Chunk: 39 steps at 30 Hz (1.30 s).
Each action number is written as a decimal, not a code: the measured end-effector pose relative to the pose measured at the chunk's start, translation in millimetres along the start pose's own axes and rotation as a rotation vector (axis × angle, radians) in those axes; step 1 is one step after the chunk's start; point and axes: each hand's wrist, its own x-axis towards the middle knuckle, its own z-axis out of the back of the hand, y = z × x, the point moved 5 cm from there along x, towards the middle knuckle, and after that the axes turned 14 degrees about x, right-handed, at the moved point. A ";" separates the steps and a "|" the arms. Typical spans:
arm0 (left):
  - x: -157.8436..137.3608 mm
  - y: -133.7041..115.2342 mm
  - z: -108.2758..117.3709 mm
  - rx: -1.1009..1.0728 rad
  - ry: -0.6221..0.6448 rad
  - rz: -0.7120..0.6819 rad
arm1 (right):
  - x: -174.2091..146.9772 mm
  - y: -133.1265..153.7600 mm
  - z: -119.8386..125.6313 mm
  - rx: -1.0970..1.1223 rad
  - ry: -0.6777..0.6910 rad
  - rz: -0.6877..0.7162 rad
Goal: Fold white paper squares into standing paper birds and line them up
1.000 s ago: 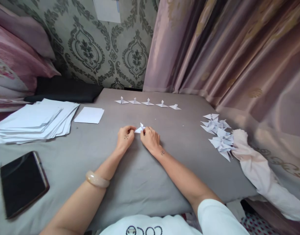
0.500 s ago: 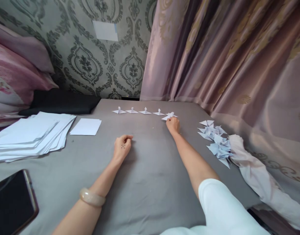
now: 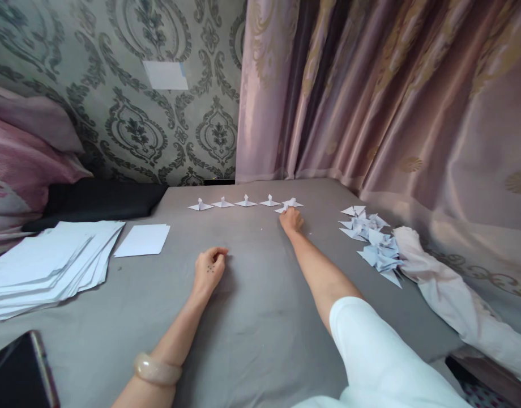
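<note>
My right hand (image 3: 291, 220) reaches to the far right end of a row of folded white paper cranes (image 3: 246, 201). Its fingers are closed on a paper crane (image 3: 282, 209), partly hidden by the fingertips, just in front of the last crane (image 3: 293, 202) in the row. The standing cranes have their wings spread flat to the sides. My left hand (image 3: 210, 267) rests on the grey cloth nearer to me, fingers curled in, with nothing visible in them.
A pile of flattened folded paper cranes (image 3: 377, 243) lies at right beside a bunched white cloth (image 3: 439, 294). At left are a large paper stack (image 3: 43, 255), a smaller square paper stack (image 3: 144, 240), a phone (image 3: 20, 374) and black fabric (image 3: 99, 198). Curtains (image 3: 371, 102) hang behind.
The view has tilted up and shifted slightly right. My right hand has drawn slightly left along the row, so the crane in it shows more apart from the last one. My left hand stays curled.
</note>
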 end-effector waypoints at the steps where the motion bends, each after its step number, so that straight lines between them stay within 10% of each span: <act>1: 0.1 0.1 0.3 0.005 0.002 0.001 | 0.1 -0.6 -0.7 0.005 0.000 -0.001; 18: -0.5 -3.8 7.8 0.076 -0.002 0.010 | -12.6 -15.8 15.7 0.179 0.169 0.119; 30: -2.2 -3.5 10.6 0.267 -0.149 -0.062 | -148.7 -49.6 54.5 0.159 0.369 0.500; 39: -1.2 0.1 7.4 0.342 -0.229 -0.122 | -64.4 -72.4 86.5 0.052 0.066 0.208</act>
